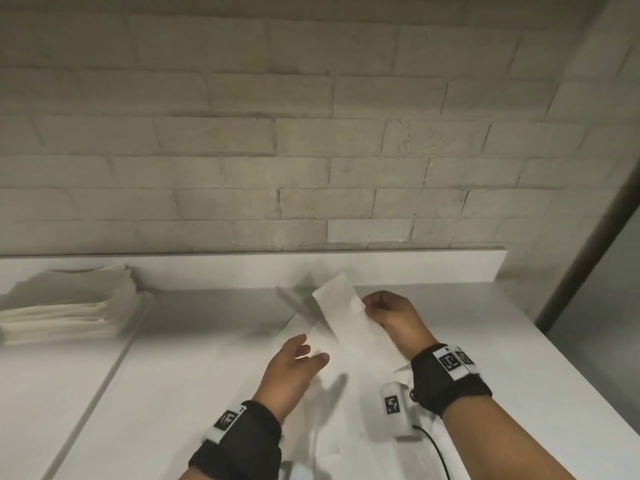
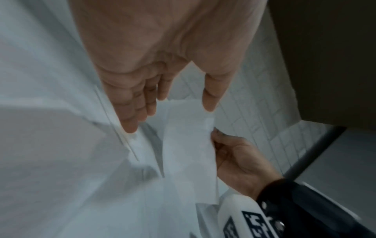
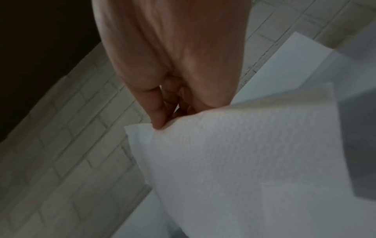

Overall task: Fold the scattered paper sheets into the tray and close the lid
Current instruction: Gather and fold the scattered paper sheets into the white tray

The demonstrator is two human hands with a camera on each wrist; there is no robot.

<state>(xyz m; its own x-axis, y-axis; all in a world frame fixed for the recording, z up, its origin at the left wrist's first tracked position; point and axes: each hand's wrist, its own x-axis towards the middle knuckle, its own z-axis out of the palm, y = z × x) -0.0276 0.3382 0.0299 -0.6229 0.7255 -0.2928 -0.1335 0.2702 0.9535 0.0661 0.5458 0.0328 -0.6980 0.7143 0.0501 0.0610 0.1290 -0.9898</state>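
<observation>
My right hand (image 1: 377, 308) pinches the edge of a long white paper sheet (image 1: 349, 323) and holds it lifted above the white table (image 1: 173, 393). The right wrist view shows my fingers (image 3: 158, 116) gripping the textured sheet (image 3: 244, 161) at its edge. My left hand (image 1: 301, 355) hovers open just left of the sheet, fingers straight; in the left wrist view its fingertips (image 2: 130, 125) are near the sheet (image 2: 187, 145) without gripping it. Other white sheets (image 1: 322, 438) lie flat on the table beneath my hands. No tray or lid is recognisable.
A stack of folded white sheets (image 1: 69, 306) sits at the far left on the table. A raised white ledge (image 1: 415, 268) runs along the back under a brick wall (image 1: 311, 150). The table's right edge (image 1: 571, 375) drops off beside a dark pole (image 1: 588, 251).
</observation>
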